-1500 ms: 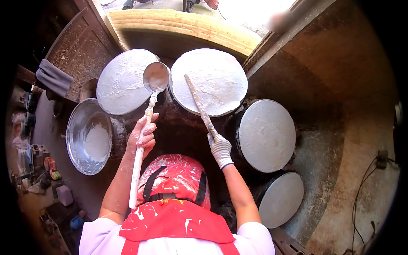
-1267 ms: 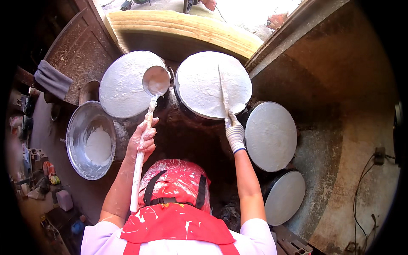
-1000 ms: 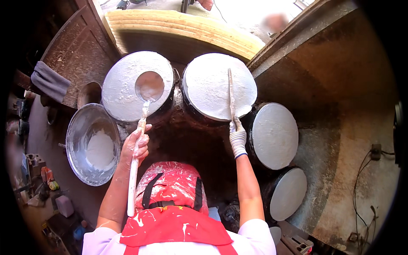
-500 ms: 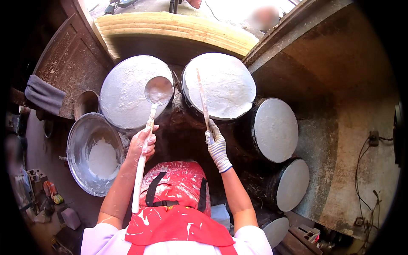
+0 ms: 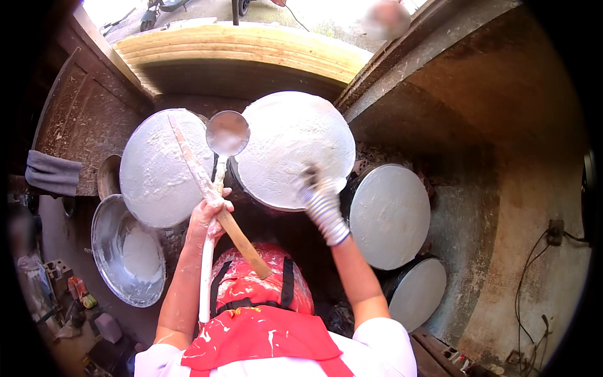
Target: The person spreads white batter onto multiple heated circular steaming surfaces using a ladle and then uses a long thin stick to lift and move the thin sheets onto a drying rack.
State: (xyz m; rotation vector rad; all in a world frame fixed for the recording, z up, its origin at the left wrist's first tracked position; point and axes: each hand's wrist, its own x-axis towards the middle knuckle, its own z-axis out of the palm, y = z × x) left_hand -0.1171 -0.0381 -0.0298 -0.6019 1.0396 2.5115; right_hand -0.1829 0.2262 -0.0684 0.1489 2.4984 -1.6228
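Observation:
My left hand (image 5: 208,215) is bare and smeared white. Its fingers are wrapped round a ladle (image 5: 227,135) with a long white handle, and also round a long flat wooden stick (image 5: 242,242) that crosses the handle at a slant. The ladle's bowl hangs between two large round white-coated tops. The stick's pointed end reaches over the left round top (image 5: 151,163). My right hand (image 5: 317,195), in a striped work glove, is over the near edge of the right round top (image 5: 289,138). Motion blurs its fingers, and whether they touch the coating I cannot tell.
At the left stands a metal basin (image 5: 141,254) with white stuff inside. Smaller round tops (image 5: 389,217) line the right side. A grey cloth (image 5: 53,173) hangs by a wooden door. Beyond is a light wooden ledge (image 5: 251,47); cables (image 5: 524,283) run down the right wall.
The wooden stick has passed from my right hand to my left, beside the ladle handle. My gloved right hand has moved onto the right round top. The whole view has shifted somewhat.

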